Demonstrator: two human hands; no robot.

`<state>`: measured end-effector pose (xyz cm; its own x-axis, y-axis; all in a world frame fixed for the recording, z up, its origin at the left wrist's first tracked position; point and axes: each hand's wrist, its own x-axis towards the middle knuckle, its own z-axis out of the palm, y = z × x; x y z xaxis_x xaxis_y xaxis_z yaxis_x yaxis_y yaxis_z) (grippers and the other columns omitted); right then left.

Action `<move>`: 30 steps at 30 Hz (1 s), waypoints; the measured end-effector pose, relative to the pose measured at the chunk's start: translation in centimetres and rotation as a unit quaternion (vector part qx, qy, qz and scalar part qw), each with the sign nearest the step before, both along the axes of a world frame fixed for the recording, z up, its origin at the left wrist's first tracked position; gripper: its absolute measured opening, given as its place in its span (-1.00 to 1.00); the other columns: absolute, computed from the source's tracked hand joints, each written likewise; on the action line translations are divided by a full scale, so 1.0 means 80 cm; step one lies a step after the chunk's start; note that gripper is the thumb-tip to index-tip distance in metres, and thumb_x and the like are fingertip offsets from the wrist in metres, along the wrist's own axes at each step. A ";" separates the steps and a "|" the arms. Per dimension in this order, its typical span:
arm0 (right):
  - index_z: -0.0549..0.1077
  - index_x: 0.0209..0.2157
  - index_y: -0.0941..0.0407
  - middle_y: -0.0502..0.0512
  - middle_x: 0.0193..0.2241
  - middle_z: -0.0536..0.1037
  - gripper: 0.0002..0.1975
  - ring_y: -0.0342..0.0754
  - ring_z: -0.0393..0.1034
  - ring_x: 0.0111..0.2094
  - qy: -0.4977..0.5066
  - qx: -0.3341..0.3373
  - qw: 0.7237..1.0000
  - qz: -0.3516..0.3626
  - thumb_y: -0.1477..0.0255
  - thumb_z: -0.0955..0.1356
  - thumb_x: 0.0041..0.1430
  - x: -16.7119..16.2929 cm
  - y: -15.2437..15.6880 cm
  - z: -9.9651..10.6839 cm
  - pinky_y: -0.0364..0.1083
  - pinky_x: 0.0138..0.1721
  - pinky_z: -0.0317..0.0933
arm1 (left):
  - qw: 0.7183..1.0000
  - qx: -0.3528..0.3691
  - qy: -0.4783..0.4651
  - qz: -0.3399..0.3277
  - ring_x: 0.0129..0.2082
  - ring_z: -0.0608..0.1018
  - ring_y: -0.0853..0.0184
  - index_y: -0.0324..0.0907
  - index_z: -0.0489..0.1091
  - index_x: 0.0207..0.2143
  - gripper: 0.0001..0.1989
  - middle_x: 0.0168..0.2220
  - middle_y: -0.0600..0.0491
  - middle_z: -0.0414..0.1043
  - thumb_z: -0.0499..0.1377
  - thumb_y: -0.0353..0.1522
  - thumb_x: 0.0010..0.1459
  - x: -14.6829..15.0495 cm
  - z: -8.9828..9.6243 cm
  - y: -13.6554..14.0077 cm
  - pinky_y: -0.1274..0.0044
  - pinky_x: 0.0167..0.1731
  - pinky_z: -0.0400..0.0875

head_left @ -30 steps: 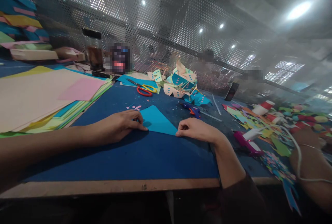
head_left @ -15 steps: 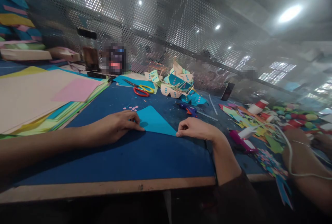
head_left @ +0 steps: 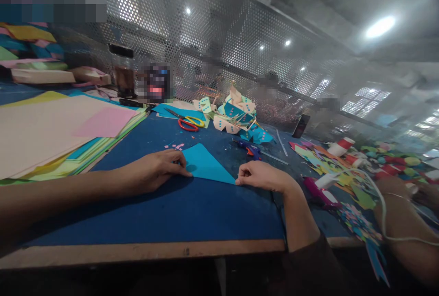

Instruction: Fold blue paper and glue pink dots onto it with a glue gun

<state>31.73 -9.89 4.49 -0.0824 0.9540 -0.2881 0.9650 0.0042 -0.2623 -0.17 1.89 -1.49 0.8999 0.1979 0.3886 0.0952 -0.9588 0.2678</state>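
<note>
A blue sheet of paper (head_left: 207,165), folded into a triangle, lies on the dark blue tabletop (head_left: 192,218) between my hands. My left hand (head_left: 164,168) pinches its near left part, fingers closed. At the right corner, my right hand (head_left: 255,174) grips the tip between thumb and curled fingers. Small pink paper bits (head_left: 174,146) lie just beyond my left hand. Scissors with red and yellow handles (head_left: 188,123) rest farther back. A dark blue glue gun (head_left: 248,148) lies behind my right hand.
Stacked coloured paper (head_left: 51,126) covers the left side. Decorated paper shapes (head_left: 236,113) are heaped at the back. A phone (head_left: 301,126) leans at the right, near a magenta glue gun (head_left: 320,194) and paper cut-outs (head_left: 329,163). Another person's arm (head_left: 401,218) reaches in at the right.
The view has shifted slightly, so things appear a little lower and to the right. Both hands keep hold of the blue paper, which stays folded in a triangle.
</note>
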 end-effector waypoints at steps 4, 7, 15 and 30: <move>0.52 -0.38 0.07 0.01 -0.40 0.56 -0.94 -0.07 0.42 -0.37 0.031 0.056 0.998 0.003 0.38 0.42 0.12 -0.006 -0.004 0.003 -0.13 -0.41 0.11 | 1.000 -0.004 -0.008 0.001 -0.11 0.54 0.29 0.08 0.52 0.00 -0.55 -0.11 0.00 0.47 0.00 -0.55 0.30 0.000 0.000 -0.002 0.48 -0.10 0.43; 0.50 -0.33 0.06 0.01 -0.32 0.54 -0.91 -0.09 0.41 -0.31 0.080 0.190 0.979 0.002 0.39 0.35 0.25 -0.026 -0.001 -0.003 -0.11 -0.31 0.16 | 1.000 0.003 -0.012 0.003 -0.12 0.54 0.30 0.09 0.52 -0.01 -0.53 -0.12 0.01 0.47 0.00 -0.57 0.28 0.001 -0.001 -0.003 0.51 -0.11 0.42; 0.50 -0.34 0.11 -0.02 -0.38 0.47 -0.90 -0.11 0.36 -0.31 0.151 0.226 0.957 0.104 0.39 0.43 0.24 -0.088 0.019 -0.048 -0.12 -0.26 0.16 | 1.000 -0.016 -0.007 0.010 -0.11 0.53 0.30 0.02 0.53 -0.04 -0.57 -0.12 0.01 0.46 0.00 -0.57 0.29 0.001 0.003 -0.008 0.51 -0.11 0.38; 0.47 -0.34 0.10 0.01 -0.36 0.47 -0.86 -0.09 0.35 -0.30 0.160 0.174 0.969 0.076 0.37 0.36 0.31 -0.090 0.019 -0.044 -0.11 -0.25 0.17 | 0.976 -0.140 0.076 0.147 -0.30 0.50 0.30 -0.15 0.51 -0.35 -0.94 -0.33 0.05 0.50 0.22 -0.39 0.16 -0.016 0.034 0.003 0.54 -0.30 0.28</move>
